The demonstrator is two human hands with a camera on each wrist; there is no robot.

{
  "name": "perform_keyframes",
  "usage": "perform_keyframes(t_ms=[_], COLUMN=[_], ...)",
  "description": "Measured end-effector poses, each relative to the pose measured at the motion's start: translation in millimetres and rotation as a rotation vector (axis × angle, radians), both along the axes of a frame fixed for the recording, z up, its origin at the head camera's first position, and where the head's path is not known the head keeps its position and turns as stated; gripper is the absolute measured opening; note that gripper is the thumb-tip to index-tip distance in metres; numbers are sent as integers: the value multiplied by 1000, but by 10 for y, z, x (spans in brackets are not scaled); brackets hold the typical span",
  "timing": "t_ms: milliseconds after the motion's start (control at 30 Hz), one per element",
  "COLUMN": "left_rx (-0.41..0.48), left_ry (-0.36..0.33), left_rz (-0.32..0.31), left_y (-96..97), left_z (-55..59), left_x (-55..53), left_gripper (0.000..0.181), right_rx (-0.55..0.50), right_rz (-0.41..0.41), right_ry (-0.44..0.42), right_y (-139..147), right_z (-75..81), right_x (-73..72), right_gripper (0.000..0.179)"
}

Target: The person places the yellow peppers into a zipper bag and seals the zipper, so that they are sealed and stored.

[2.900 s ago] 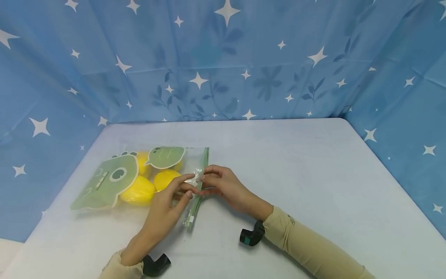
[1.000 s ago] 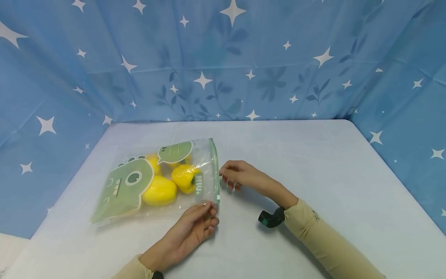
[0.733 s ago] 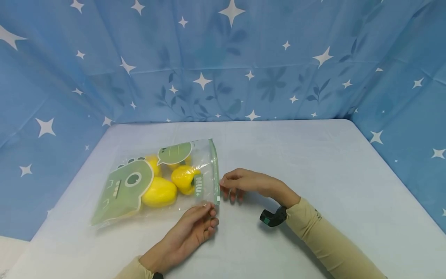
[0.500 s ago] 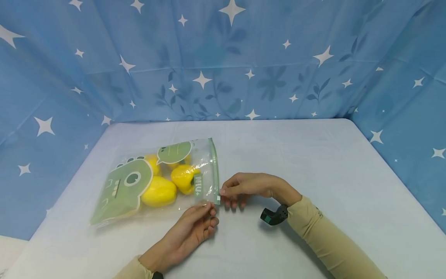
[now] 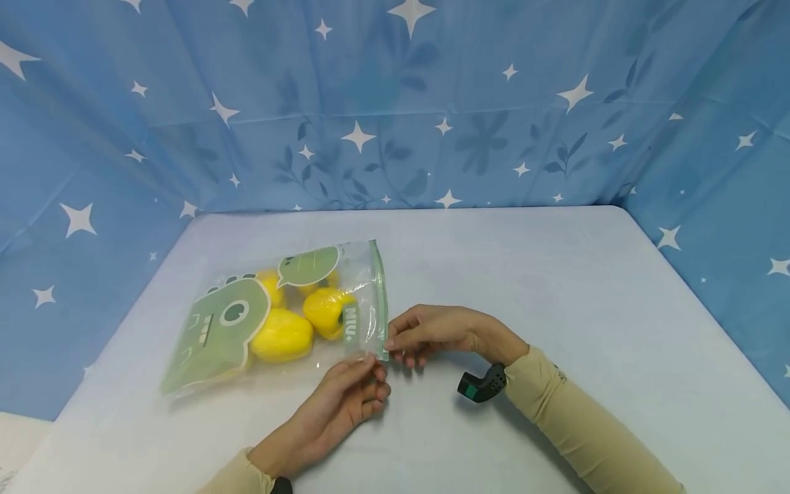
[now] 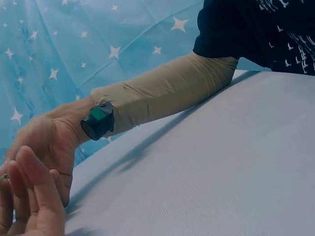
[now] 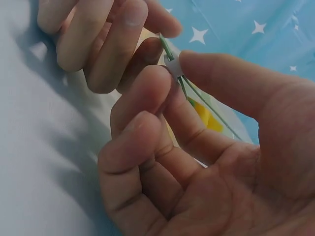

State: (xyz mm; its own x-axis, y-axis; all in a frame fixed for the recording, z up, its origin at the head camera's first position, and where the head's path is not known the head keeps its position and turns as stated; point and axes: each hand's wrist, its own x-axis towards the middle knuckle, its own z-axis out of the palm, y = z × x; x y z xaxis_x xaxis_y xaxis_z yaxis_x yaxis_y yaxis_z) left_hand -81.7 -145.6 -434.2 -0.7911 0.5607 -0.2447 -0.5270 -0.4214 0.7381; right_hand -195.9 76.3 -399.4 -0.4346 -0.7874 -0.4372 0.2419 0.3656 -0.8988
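A clear zip bag (image 5: 361, 271) with a green dinosaur print lies on the table, its green zip edge (image 5: 379, 288) facing right. Inside are several yellow toy-like pieces; one resembles a bell pepper (image 5: 326, 310). My left hand (image 5: 339, 405) pinches the bag's near right corner between thumb and fingers, palm turned up. From the right side, my right hand (image 5: 441, 333) holds the white zip slider (image 7: 173, 66) between thumb and forefinger, close to that corner. The slider is mostly covered by fingertips in the head view.
The white table (image 5: 555, 288) extends to the right and behind the bag. A blue star-patterned curtain (image 5: 469, 103) encloses the back and sides. Black wrist cameras, such as the right one (image 5: 483, 384), sit close above the tabletop.
Both hands have left the middle of the zip edge. My left hand went to the near corner; my right hand slid nearer along the edge and took the slider. The bag shifted slightly right.
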Motion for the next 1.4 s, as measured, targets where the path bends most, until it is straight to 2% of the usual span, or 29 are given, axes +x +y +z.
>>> perform_keyframes(t_ms=[367,533,700,1000,1233,1400], left_rx=[-77,-109,-134,-135,-142,-143], left_ry=[-16,-28,-34,-35,-19,-19], left_rz=[-31,-30,-19,-22,-27,-28], left_y=[26,41,45,34,31,33], left_z=[-12,-24,-28,-16,7,25], left_x=[11,16,25,35,25,12], left_gripper=[20,21,20,17,15,14], right_rx=[21,26,23,40,53,41], right_rz=[16,40,19,-50,-196,-249], right_ry=[7,-7,-2,23,21,25], right_y=[-38,-50,-61,-79,-40,6], right_z=[-13,-56,-79,-85,-84,-98], right_x=[61,83,98,87,-4,-73], right_gripper=[18,18,17,20,21,18])
